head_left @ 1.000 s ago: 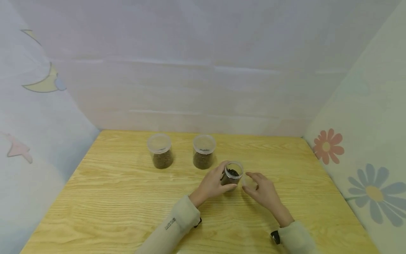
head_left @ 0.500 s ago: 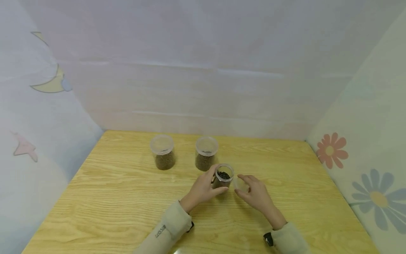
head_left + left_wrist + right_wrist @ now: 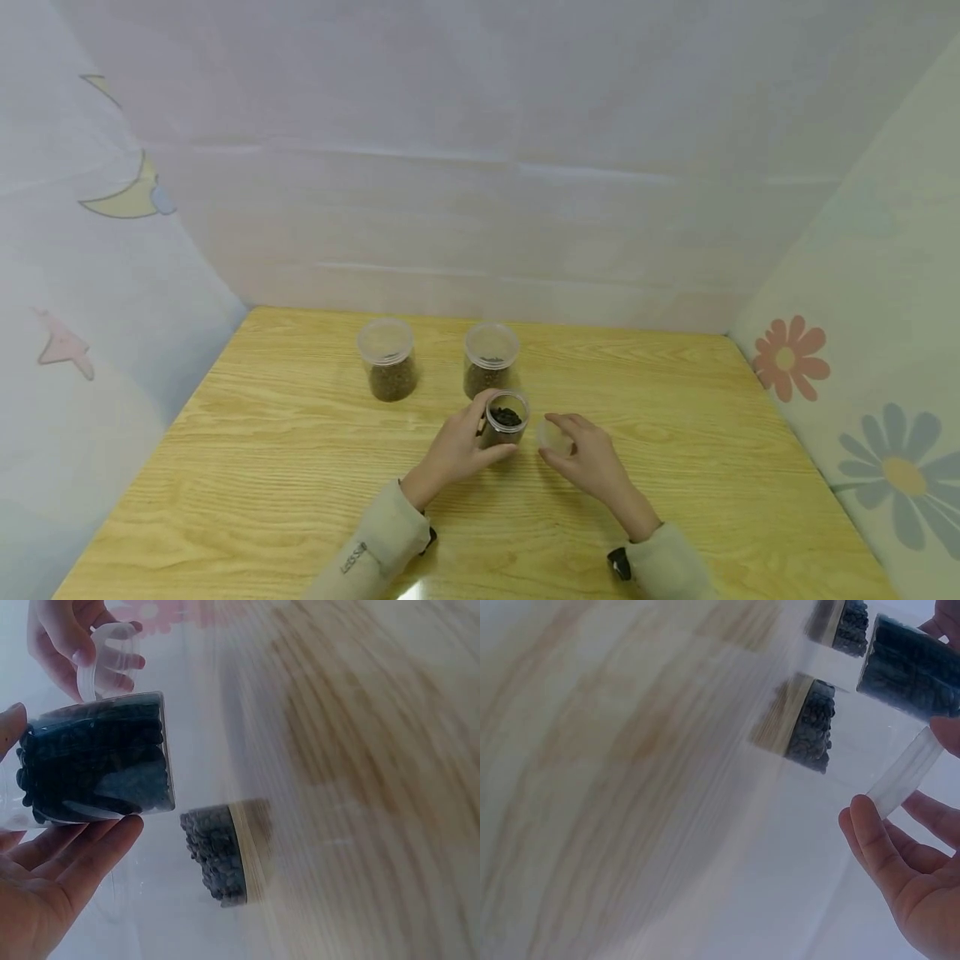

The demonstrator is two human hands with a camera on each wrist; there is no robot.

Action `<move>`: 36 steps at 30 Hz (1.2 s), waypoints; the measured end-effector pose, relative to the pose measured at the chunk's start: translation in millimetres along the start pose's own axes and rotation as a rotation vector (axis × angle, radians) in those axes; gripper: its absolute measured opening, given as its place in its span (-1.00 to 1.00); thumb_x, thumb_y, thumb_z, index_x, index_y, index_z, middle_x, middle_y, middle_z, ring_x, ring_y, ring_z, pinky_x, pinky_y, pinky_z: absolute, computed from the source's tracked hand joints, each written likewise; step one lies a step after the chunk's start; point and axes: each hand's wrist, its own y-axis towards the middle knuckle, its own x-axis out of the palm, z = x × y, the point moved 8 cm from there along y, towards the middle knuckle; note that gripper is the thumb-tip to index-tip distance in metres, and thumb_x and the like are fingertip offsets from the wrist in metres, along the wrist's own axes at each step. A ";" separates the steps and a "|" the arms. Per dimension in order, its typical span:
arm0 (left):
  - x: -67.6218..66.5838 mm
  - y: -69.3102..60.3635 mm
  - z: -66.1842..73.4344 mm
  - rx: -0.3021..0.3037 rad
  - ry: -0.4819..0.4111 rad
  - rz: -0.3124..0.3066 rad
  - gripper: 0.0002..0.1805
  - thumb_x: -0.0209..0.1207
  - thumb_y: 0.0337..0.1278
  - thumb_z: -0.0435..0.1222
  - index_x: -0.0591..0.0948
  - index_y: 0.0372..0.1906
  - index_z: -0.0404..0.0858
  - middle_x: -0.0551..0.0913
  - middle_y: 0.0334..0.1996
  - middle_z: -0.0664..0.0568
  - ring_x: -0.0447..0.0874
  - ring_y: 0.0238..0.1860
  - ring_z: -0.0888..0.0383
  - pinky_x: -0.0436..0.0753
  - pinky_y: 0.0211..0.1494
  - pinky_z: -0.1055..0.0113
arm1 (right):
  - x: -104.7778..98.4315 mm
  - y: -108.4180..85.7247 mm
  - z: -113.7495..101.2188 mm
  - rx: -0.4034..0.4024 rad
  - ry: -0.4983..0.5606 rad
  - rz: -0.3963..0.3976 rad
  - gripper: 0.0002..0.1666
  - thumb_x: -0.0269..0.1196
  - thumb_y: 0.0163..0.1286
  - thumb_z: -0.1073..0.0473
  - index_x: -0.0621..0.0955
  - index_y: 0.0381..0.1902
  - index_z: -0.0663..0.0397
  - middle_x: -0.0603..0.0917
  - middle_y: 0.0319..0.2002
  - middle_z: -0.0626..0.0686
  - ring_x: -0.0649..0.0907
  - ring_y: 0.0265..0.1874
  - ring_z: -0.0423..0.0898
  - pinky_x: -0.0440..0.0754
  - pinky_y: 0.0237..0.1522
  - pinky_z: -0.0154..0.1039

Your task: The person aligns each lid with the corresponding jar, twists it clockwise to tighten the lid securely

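Note:
My left hand (image 3: 453, 448) grips an uncapped clear jar (image 3: 503, 433), fingers and thumb curled round its sides. Dark, bean-like pieces (image 3: 97, 761) fill much of it, and the left wrist view shows its base raised off the table. Just to the right, my right hand (image 3: 592, 460) pinches a translucent screw lid (image 3: 551, 437) by its edge. In the right wrist view the lid (image 3: 904, 774) stands on edge between thumb and fingers. A small gap separates lid and jar in the head view.
Two lidded clear jars stand upright behind: one at the left (image 3: 392, 379), one in the middle (image 3: 486, 379) close behind the held jar. Both contain dark pieces. A wood-grain table (image 3: 262, 467) carries them, with a pale fabric wall (image 3: 480, 208) along its back.
Both hands have moved left across the table, carrying the jar and the lid. The head view has shifted slightly. Both hands keep their grip, and the jars behind stay put.

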 end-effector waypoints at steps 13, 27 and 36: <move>-15.8 -9.0 -10.5 -0.005 0.050 -0.019 -0.18 0.38 -0.14 -0.17 0.21 0.24 -0.25 0.54 -0.04 -0.07 0.57 -0.10 0.01 0.59 -0.14 0.16 | 12.8 5.4 -9.8 0.001 0.028 -0.046 -0.44 0.38 0.05 0.14 0.55 0.03 0.20 0.59 -0.09 0.15 0.55 -0.54 -0.16 0.48 -0.54 -0.43; -34.7 -13.7 -16.4 -0.024 0.251 -0.048 -0.29 0.43 -0.25 -0.17 0.37 0.08 -0.23 0.58 -0.13 -0.06 0.57 -0.13 0.02 0.56 -0.14 0.10 | 11.0 7.2 -17.3 -0.035 0.115 -0.021 -0.43 0.37 0.07 0.18 0.53 0.06 0.22 0.57 -0.05 0.18 0.61 -0.24 0.06 0.61 -0.44 -0.32; -36.0 -13.0 -11.4 0.036 0.341 -0.087 -0.32 0.45 -0.31 -0.14 0.44 0.05 -0.18 0.61 -0.16 -0.01 0.59 -0.20 0.07 0.57 -0.20 0.16 | 5.4 7.1 -22.4 -0.062 0.170 -0.002 -0.44 0.37 0.07 0.23 0.52 0.06 0.24 0.56 -0.04 0.20 0.60 -0.23 0.08 0.61 -0.44 -0.33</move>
